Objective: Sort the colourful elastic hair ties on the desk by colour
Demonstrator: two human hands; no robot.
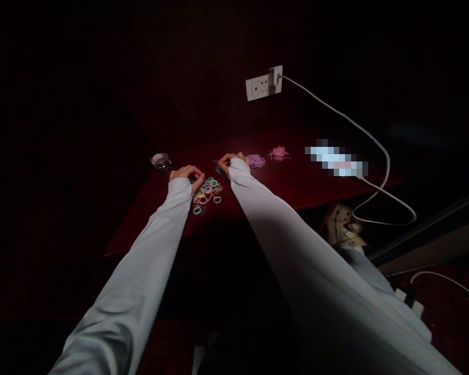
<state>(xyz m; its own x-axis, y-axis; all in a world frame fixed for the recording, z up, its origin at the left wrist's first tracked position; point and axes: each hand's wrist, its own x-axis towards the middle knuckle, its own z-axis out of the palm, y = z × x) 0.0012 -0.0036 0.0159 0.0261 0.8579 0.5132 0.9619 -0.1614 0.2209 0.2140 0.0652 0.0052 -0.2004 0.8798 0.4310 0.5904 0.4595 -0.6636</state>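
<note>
One mixed pile (212, 190) at the left hand (185, 173), one blue clump (219, 170) at the right hand (234, 159), in my head view; whether either grip holds anything, I cannot tell; I judge this step picking-over, calling for a fine pinch; one purple heap (257, 162), one pink heap (280, 153), one jar (161, 161) share the surface (289, 185).

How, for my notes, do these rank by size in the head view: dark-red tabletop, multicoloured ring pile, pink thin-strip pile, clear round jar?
1. Dark-red tabletop
2. Multicoloured ring pile
3. Pink strip pile and clear jar: too alike to rank
</note>
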